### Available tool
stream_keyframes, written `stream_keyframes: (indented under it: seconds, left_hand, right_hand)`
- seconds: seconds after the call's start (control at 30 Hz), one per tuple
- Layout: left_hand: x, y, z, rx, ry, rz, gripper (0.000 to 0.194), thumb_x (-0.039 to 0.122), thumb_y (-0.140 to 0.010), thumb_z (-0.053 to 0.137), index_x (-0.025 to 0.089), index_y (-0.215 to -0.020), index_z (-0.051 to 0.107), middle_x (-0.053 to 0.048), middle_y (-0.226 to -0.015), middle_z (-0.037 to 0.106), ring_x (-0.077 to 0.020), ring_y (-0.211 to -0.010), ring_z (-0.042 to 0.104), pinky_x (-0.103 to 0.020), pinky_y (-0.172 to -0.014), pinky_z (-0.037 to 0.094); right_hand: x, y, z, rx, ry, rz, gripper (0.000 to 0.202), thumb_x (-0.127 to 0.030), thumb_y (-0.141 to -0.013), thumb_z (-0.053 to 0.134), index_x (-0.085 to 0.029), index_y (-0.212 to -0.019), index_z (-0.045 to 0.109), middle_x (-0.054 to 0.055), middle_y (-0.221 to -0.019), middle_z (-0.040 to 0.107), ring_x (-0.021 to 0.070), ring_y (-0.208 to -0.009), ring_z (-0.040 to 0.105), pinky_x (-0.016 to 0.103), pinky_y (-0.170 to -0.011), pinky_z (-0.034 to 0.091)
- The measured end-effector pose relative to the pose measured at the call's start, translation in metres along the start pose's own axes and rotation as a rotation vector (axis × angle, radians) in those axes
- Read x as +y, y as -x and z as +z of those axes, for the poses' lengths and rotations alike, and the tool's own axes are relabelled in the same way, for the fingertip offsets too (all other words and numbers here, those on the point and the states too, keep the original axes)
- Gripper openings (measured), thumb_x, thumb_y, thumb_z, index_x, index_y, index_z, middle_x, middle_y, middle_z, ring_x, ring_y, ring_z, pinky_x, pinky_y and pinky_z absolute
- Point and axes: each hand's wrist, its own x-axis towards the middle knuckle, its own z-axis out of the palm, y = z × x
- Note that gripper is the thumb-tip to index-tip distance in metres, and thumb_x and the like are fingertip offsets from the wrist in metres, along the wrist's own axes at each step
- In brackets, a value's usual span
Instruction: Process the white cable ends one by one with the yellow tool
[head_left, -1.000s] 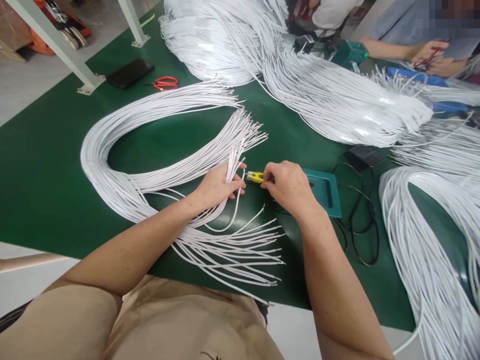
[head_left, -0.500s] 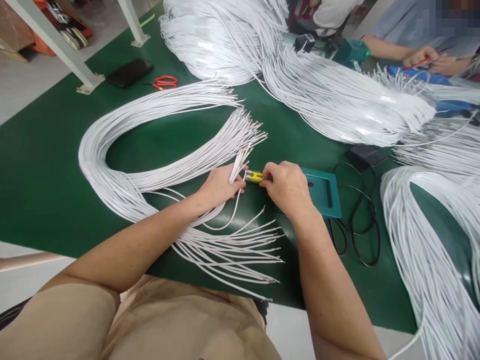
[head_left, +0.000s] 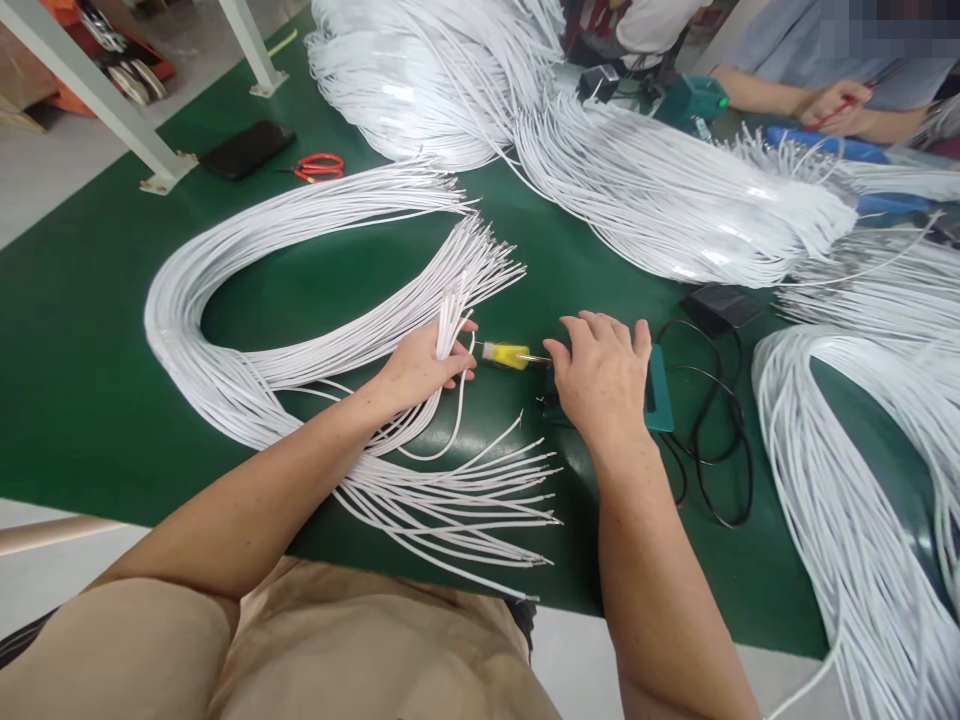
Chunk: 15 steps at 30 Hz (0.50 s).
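My left hand [head_left: 424, 370] is closed round a small bunch of white wires [head_left: 450, 318], their ends sticking up past the fingers. Just right of its fingertips is a yellow-and-silver piece [head_left: 507, 354] on a thin metal rod, apart from the hand. The rod leads to a teal device [head_left: 660, 395] on the table. Over that device lies my right hand [head_left: 600, 365], fingers spread, covering much of it; whether it presses down cannot be seen. Loose white wires [head_left: 487, 490] fan out below, and a large looped wire bundle [head_left: 180, 300] lies to the left.
More white wire bundles lie at the back [head_left: 435, 80] and right [head_left: 825, 480]. A black cable [head_left: 720, 450] coils beside a black adapter [head_left: 720, 308]. Red-handled scissors [head_left: 320, 167] and a dark phone-like object [head_left: 247, 150] lie far left. Across the table a person's hands [head_left: 836, 108] hold something red.
My right hand has let go of the yellow piece, moved right and opened over the teal device. My left hand has shifted slightly left with the wires.
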Motion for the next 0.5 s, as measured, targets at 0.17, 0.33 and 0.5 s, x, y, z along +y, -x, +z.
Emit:
stream_keyframes:
  seconds: [0.17,0.33,0.5]
  left_hand:
    - [0.004,0.002,-0.003,0.007,0.113,0.009,0.046,0.027,-0.072,0.068,0.013,-0.114,0.06,-0.001,-0.076,0.063,-0.0133,-0.066,0.062,-0.021,-0.053,0.046]
    - [0.001,0.002,-0.005,-0.013,0.159,0.015,0.037,0.037,-0.069,0.074,0.015,-0.099,0.067,-0.003,-0.084,0.067,-0.0149,-0.075,0.061,-0.027,-0.072,0.048]
    - [-0.004,0.003,-0.007,-0.012,0.146,-0.023,0.042,0.044,-0.071,0.073,0.018,-0.104,0.07,-0.005,-0.093,0.069,-0.0172,-0.085,0.061,-0.028,-0.077,0.045]
  right_hand:
    - [-0.04,0.011,-0.013,-0.038,-0.325,-0.461,0.022,-0.024,-0.094,0.045,-0.017,-0.093,0.066,0.01,-0.098,0.068,0.0213,-0.091,0.055,0.037,-0.085,0.042]
    - [-0.084,0.03,-0.007,-0.262,-0.265,-0.732,0.023,-0.016,-0.091,0.047,-0.015,-0.076,0.065,0.01,-0.077,0.067,0.0237,-0.086,0.055,0.038,-0.077,0.041]
    - [-0.088,0.039,-0.014,-0.651,-0.413,-0.486,0.022,-0.024,-0.088,0.054,-0.017,-0.072,0.066,0.007,-0.063,0.066,0.0196,-0.058,0.057,0.032,-0.058,0.04]
